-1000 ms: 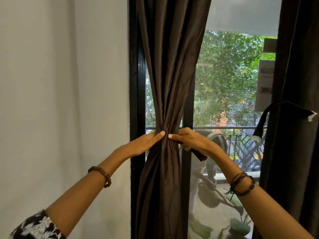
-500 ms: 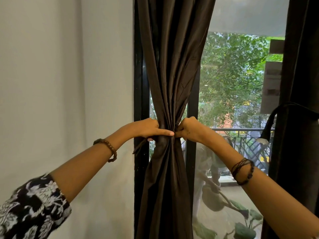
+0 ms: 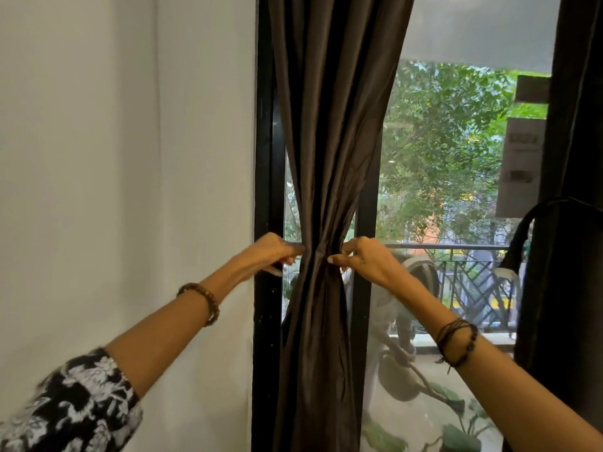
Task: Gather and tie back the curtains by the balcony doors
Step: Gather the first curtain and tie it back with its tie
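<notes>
A dark brown curtain (image 3: 329, 125) hangs in front of the black door frame and is gathered into a narrow waist (image 3: 318, 261). My left hand (image 3: 272, 252) is closed at the left side of that waist, with a thin dark end of the tie-back poking out under its fingers. On the right side my right hand (image 3: 367, 262) pinches the band against the folds with thumb and forefinger. The band itself is hard to tell from the fabric. A second dark curtain (image 3: 574, 256) hangs at the far right with a dark loop (image 3: 528, 223) draped on it.
A plain white wall (image 3: 130, 158) fills the left. Through the glass door (image 3: 456, 158) I see a balcony railing (image 3: 456, 247), trees and a leafy potted plant (image 3: 450, 419) low on the right. A black frame post (image 3: 266, 321) stands just left of the curtain.
Both hands drew slightly apart to the two sides of the curtain's waist. My left forefinger, earlier stretched across the folds, is now curled in, and the waist looks tighter.
</notes>
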